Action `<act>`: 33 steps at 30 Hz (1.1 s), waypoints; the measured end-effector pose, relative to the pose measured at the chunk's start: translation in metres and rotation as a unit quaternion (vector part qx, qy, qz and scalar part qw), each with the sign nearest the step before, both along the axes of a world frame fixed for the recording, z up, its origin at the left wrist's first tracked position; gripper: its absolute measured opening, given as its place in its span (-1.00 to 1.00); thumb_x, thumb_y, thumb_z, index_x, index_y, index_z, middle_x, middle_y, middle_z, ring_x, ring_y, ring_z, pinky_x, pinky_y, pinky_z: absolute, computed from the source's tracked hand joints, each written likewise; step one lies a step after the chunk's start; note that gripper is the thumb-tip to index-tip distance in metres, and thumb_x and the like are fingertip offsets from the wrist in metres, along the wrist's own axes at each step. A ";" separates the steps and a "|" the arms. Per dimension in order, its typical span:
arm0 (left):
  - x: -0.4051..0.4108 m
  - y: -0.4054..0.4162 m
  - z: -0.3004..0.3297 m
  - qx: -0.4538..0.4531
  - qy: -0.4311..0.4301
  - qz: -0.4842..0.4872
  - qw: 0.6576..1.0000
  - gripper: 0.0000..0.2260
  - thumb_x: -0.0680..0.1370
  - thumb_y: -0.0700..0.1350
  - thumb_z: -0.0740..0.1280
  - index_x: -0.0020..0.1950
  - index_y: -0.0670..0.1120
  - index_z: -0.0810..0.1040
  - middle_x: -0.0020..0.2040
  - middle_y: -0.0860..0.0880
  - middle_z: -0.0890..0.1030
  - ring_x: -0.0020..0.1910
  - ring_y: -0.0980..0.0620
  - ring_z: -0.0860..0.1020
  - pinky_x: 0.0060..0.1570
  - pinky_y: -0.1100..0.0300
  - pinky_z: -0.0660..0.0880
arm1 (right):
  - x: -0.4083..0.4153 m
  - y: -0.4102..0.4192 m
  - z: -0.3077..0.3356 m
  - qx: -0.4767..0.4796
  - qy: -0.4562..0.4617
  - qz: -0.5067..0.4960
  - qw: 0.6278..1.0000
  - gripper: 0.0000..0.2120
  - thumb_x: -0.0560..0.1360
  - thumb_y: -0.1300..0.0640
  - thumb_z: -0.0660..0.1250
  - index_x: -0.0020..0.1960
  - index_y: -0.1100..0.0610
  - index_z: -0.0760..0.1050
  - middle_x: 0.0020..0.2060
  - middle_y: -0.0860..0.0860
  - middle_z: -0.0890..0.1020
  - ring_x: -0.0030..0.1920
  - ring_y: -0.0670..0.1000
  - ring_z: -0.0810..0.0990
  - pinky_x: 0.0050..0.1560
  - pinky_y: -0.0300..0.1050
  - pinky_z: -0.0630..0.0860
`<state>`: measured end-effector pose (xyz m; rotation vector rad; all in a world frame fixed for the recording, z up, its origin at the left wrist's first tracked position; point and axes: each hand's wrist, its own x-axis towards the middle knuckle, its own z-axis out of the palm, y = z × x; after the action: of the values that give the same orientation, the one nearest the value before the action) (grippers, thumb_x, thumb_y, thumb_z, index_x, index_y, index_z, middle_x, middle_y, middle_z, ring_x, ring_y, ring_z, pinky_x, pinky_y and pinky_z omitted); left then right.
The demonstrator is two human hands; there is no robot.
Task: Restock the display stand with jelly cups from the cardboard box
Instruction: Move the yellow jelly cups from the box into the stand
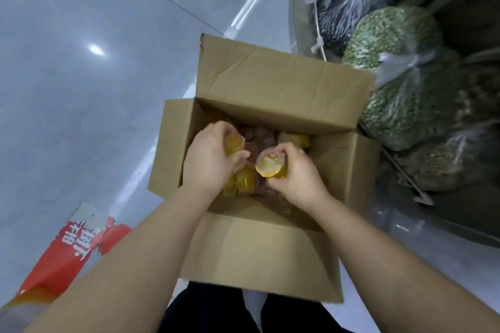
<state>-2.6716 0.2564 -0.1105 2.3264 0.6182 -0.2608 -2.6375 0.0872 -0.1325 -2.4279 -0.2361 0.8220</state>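
Head view: grey floor (81,89), glossy. Cardboard box (259,249) on floor, flaps open, between two forearms. Clear bags of green and dark dried goods (400,105) piled right of box, just beside far flap. Torn red packet (67,254) on floor, left of box, apart from it. Loose jelly cups (244,180), yellow and reddish, down inside box. Left hand (208,162) inside box, fingers curled round yellow cup (234,143). Right hand (295,173) gripping another yellow cup (270,165), lid tilted toward camera.
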 end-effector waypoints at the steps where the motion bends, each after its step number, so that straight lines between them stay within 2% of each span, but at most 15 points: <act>1: -0.004 -0.001 0.023 -0.102 -0.003 0.091 0.991 -0.68 0.34 -0.06 0.53 -0.02 -0.03 0.47 -0.10 0.05 0.56 -0.11 0.04 0.53 -0.12 0.15 0.47 | -0.006 0.000 0.022 0.049 0.027 -0.064 0.996 -0.56 0.23 0.19 0.46 0.04 -0.01 0.40 0.06 -0.01 0.54 0.07 0.05 0.52 0.07 -0.09 0.43; 3: -0.014 -0.005 0.073 -0.250 -0.010 0.236 0.939 -0.66 0.29 -0.10 0.57 -0.09 -0.01 0.45 -0.16 0.10 0.54 -0.20 0.13 0.55 -0.16 0.21 0.51 | -0.015 0.000 0.076 0.110 0.049 -0.156 0.980 -0.57 0.21 0.23 0.47 -0.06 -0.11 0.38 0.00 -0.03 0.58 0.02 0.00 0.56 0.02 -0.08 0.50; 6: -0.027 -0.010 0.159 -0.445 -0.020 0.362 0.819 -0.69 0.36 -0.19 0.50 0.02 -0.04 0.49 -0.07 -0.01 0.56 -0.07 0.09 0.59 -0.07 0.25 0.56 | -0.025 0.002 0.168 0.164 0.057 -0.242 0.954 -0.55 0.21 0.31 0.44 0.01 -0.01 0.42 -0.03 0.00 0.60 -0.01 0.02 0.59 0.01 -0.06 0.52; 9: -0.027 -0.013 0.263 -0.626 -0.023 0.375 0.683 -0.59 0.33 -0.22 0.43 0.16 -0.15 0.50 0.04 -0.11 0.63 -0.06 0.05 0.65 -0.09 0.24 0.60 | -0.024 0.004 0.280 0.217 0.038 -0.265 0.939 -0.58 0.23 0.36 0.41 0.01 0.06 0.42 -0.08 -0.04 0.61 -0.06 -0.02 0.59 -0.03 -0.14 0.50; 11: -0.021 -0.013 0.336 -0.705 -0.019 0.309 0.638 -0.50 0.21 -0.18 0.57 0.12 -0.17 0.58 0.03 -0.13 0.66 -0.05 -0.01 0.66 -0.04 0.17 0.60 | -0.019 0.006 0.358 0.248 0.019 -0.249 0.936 -0.57 0.24 0.39 0.41 0.00 0.04 0.41 -0.13 -0.11 0.61 -0.11 -0.12 0.59 -0.07 -0.24 0.49; 13: -0.014 -0.015 0.402 -0.736 -0.025 0.214 0.642 -0.47 0.13 -0.17 0.63 0.07 -0.15 0.63 0.05 -0.15 0.66 0.00 -0.05 0.65 0.01 0.12 0.59 | -0.013 0.003 0.432 0.270 -0.004 -0.234 0.934 -0.55 0.24 0.38 0.40 0.00 -0.02 0.41 -0.13 -0.16 0.61 -0.10 -0.19 0.59 -0.09 -0.33 0.49; 15: -0.003 -0.017 0.460 -0.728 -0.044 0.134 0.671 -0.45 0.13 -0.18 0.61 0.09 -0.16 0.59 0.04 -0.14 0.65 0.03 -0.05 0.63 -0.01 0.12 0.58 | -0.006 -0.003 0.497 0.291 -0.036 -0.233 0.927 -0.56 0.23 0.30 0.37 0.02 -0.05 0.41 -0.08 -0.20 0.62 -0.07 -0.20 0.60 -0.09 -0.35 0.50; 17: 0.015 -0.021 0.512 -0.669 -0.080 0.063 0.736 -0.51 0.14 -0.22 0.53 0.05 -0.08 0.56 -0.02 -0.05 0.65 -0.03 0.03 0.61 -0.12 0.20 0.58 | 0.002 -0.012 0.553 0.307 -0.083 -0.243 0.916 -0.56 0.22 0.26 0.35 0.05 -0.01 0.40 -0.06 -0.19 0.62 -0.06 -0.17 0.61 -0.08 -0.28 0.52; 19: 0.035 -0.030 0.554 -0.579 -0.129 -0.023 0.804 -0.55 0.18 -0.15 0.48 0.04 0.02 0.52 -0.06 0.09 0.64 -0.06 0.14 0.58 -0.15 0.29 0.54 | 0.008 -0.020 0.593 0.308 -0.136 -0.247 0.909 -0.55 0.22 0.23 0.37 0.07 -0.03 0.40 -0.05 -0.18 0.62 -0.04 -0.15 0.61 -0.05 -0.20 0.53; 21: 0.055 -0.044 0.590 -0.520 -0.162 -0.101 0.833 -0.50 0.19 -0.11 0.50 0.09 0.02 0.45 -0.07 0.15 0.62 -0.06 0.18 0.57 -0.08 0.34 0.48 | 0.013 -0.032 0.626 0.304 -0.192 -0.257 0.897 -0.56 0.24 0.15 0.43 0.04 -0.13 0.39 -0.04 -0.19 0.61 -0.04 -0.19 0.60 -0.06 -0.28 0.52; 23: 0.074 -0.062 0.617 -0.505 -0.188 -0.153 0.828 -0.47 0.20 -0.20 0.53 0.09 -0.05 0.40 -0.10 0.13 0.60 -0.10 0.19 0.56 -0.10 0.35 0.48 | 0.018 -0.047 0.651 0.300 -0.242 -0.281 0.879 -0.55 0.23 0.07 0.46 0.02 -0.21 0.37 -0.05 -0.20 0.61 -0.06 -0.22 0.60 -0.13 -0.40 0.49; 26: 0.100 -0.090 0.643 -0.502 -0.210 -0.209 0.813 -0.56 0.22 -0.33 0.46 0.02 -0.11 0.41 -0.21 0.18 0.62 -0.19 0.25 0.56 -0.17 0.40 0.48 | 0.025 -0.073 0.672 0.299 -0.285 -0.321 0.852 -0.47 0.23 0.18 0.42 0.03 -0.30 0.35 -0.06 -0.24 0.59 -0.08 -0.24 0.59 -0.14 -0.40 0.48; 30: 0.128 -0.120 0.665 -0.444 -0.227 -0.274 0.822 -0.63 0.28 -0.20 0.49 0.03 0.02 0.52 -0.14 0.16 0.64 -0.11 0.18 0.58 -0.08 0.35 0.47 | 0.039 -0.107 0.691 0.295 -0.321 -0.346 0.831 -0.43 0.23 0.19 0.42 0.12 -0.24 0.35 -0.02 -0.32 0.56 -0.06 -0.27 0.55 -0.20 -0.49 0.45; 33: 0.148 -0.142 0.670 -0.408 -0.243 -0.280 0.834 -0.53 0.33 -0.14 0.45 0.18 0.13 0.45 -0.05 0.21 0.62 -0.03 0.21 0.57 -0.01 0.38 0.46 | 0.055 -0.131 0.698 0.281 -0.330 -0.345 0.832 -0.44 0.25 0.16 0.42 0.14 -0.24 0.33 -0.01 -0.31 0.54 -0.03 -0.26 0.54 -0.16 -0.53 0.41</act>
<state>-2.5233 0.1149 0.5592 1.5593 -0.4001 -0.1388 -2.5828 -0.0440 0.5653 -1.8971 0.1422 -0.3892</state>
